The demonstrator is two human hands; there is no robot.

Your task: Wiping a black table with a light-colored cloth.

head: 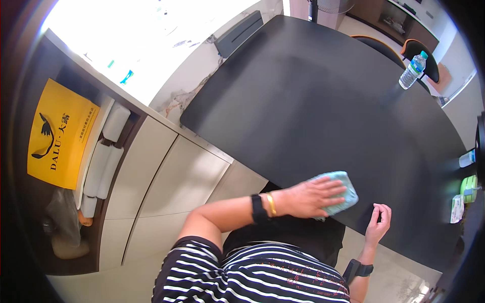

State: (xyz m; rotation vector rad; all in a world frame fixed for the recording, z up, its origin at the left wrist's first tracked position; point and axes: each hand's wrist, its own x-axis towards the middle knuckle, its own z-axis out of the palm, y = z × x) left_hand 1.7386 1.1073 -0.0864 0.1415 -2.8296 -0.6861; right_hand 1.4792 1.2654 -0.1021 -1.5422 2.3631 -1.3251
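Note:
My left hand (316, 197) lies flat on a folded light-blue cloth (346, 189), fingers stretched out, pressing it onto the near edge of a dark grey table (303, 113). A black band and a gold bracelet (271, 204) circle that wrist. To the right, my right hand (379, 221) is loosely curled at the table's near edge, thumb close to the fingers, with nothing visible in it. That wrist wears a dark watch (358, 269). The cloth's underside is hidden.
A water bottle (411, 74) stands at the far right, near chairs (418, 57). A green round container (469, 189) and a small white pack (457, 209) sit along the right edge. Left are cabinets (166, 174), and an open shelf holds a yellow bag (62, 132) and white rolls (102, 170).

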